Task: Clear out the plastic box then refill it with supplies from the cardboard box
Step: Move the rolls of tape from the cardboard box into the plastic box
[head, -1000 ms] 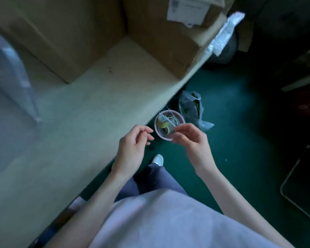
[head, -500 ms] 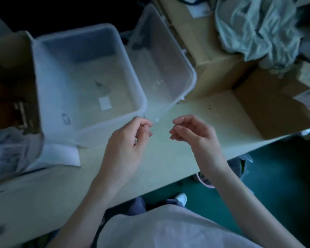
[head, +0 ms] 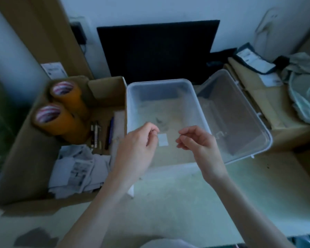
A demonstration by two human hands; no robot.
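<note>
The translucent plastic box [head: 197, 97] stands open in the middle of the table. On its floor lie a small white paper slip [head: 163, 139] and a few dark scraps [head: 161, 122]. To its left, an open cardboard box [head: 25, 140] holds two brown tape rolls [head: 51, 118], pens [head: 108, 133] and crumpled newspaper [head: 77, 169]. My left hand [head: 138, 149] hovers over the plastic box's near left corner, fingers loosely curled, thumb near the fingertips, nothing visible in it. My right hand [head: 199, 142] hovers over the near right side, loosely curled and empty.
The box's clear lid [head: 240, 113] leans against its right side. Behind stands a black panel [head: 156, 51]. Flattened cardboard, labelled packets and a pale plastic bag [head: 304, 93] are piled at the right. Pale tabletop [head: 204, 203] shows in front of the plastic box.
The view swung from the floor bin up and left to the table. Both hands rose over the plastic box, keeping their loosely curled pose.
</note>
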